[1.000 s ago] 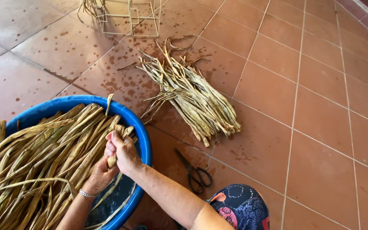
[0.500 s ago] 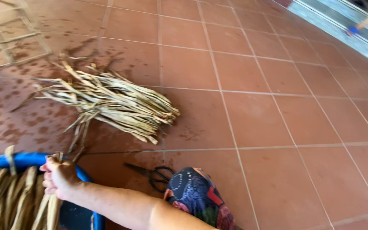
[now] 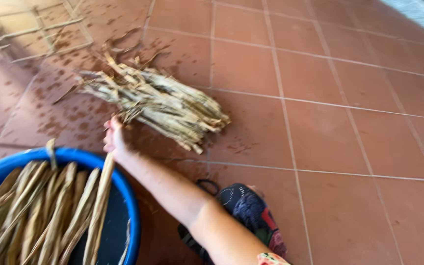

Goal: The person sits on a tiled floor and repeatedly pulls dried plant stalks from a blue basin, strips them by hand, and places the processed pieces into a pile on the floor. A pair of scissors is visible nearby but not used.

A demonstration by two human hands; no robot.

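The right hand (image 3: 114, 140) reaches out over the far rim of the blue tub (image 3: 132, 216), its arm stretched across from the lower right. Its fingers are closed around a long dried strip (image 3: 100, 206), which trails back from the hand and down into the tub. The picture is blurred, so how many strips the hand grips cannot be told. The left hand is out of sight.

The tub sits at the near left corner of the tiled floor (image 3: 359, 137) and is filled with more pale, flat strips (image 3: 35, 211) lying side by side, their ends pointing toward the rim. Just beyond the hand, almost touching its fingertips, lies a loose bundle of strips (image 3: 158, 103) on the floor, running aslant from the far left toward the middle. The tiles around the bundle are dark with wet spots.

Near the arm's elbow, a dark patterned cloth (image 3: 251, 216) covers the person's knee, and part of a black loop shows just beside it on the floor. At the far left corner stands a light wooden frame (image 3: 40, 29).
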